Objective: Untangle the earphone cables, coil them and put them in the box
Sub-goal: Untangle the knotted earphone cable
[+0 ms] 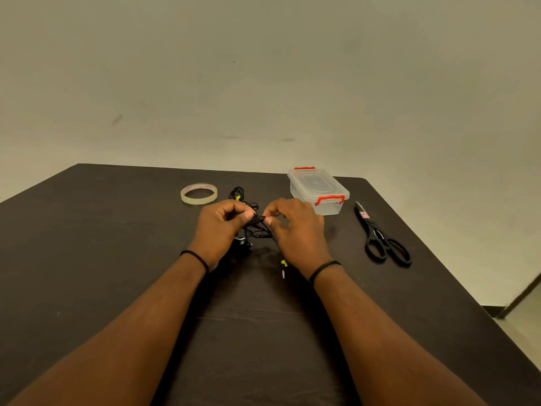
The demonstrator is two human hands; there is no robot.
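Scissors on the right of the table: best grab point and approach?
Take the scissors by the black handle loops, probably from above on the near side. They lie flat and closed on the table, loops toward the person and blades pointing away, so the loops are the nearest and bluntest part. Nothing touches them.

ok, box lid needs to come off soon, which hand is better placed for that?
Right. The right hand sits just in front of the box, whose lid is on; the left hand is farther, nearer the tape roll. Both currently pinch the earphone cables.
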